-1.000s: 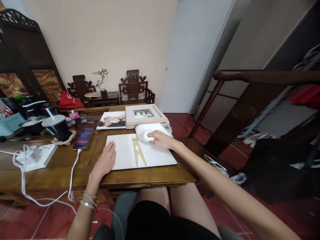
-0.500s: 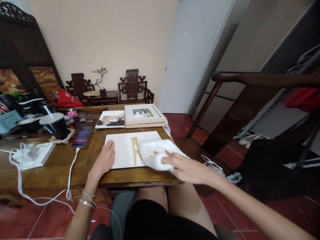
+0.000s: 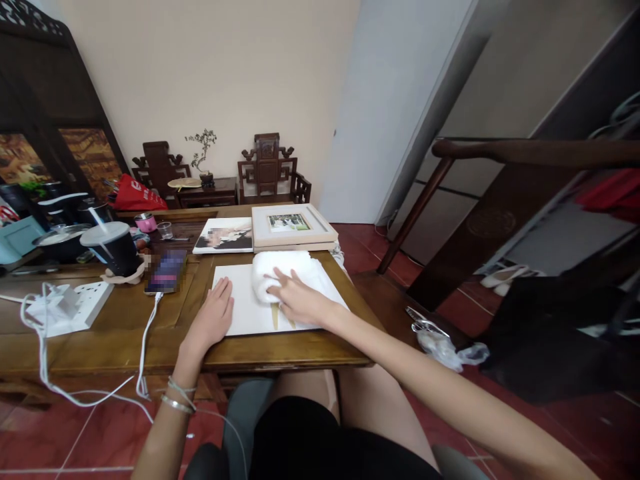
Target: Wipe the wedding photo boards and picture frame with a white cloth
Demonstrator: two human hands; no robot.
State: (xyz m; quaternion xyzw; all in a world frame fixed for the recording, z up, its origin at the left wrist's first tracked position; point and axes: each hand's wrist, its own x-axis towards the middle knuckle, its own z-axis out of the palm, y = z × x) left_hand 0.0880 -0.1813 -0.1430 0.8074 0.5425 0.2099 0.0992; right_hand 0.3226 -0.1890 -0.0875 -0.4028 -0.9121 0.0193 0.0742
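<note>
A white flat board (image 3: 240, 313) with a tan stand piece on it lies on the wooden table (image 3: 125, 320) in front of me. My left hand (image 3: 213, 320) rests flat on the board's left edge, fingers stretched out. My right hand (image 3: 297, 300) presses on a white cloth (image 3: 285, 270) that lies bunched over the board's far middle and right part. The cloth covers most of the tan piece.
Behind the board lie a framed photo (image 3: 290, 227) and a photo print (image 3: 225, 237). To the left are a phone (image 3: 167, 270) on a cable, a black lidded cup (image 3: 113, 247), a white power strip (image 3: 70, 303) and pots. A dark wooden chair (image 3: 500, 200) stands at the right.
My right hand swept the cloth from the board's far edge toward the near right corner, then back up to the far middle. My left hand has stayed on the board.
</note>
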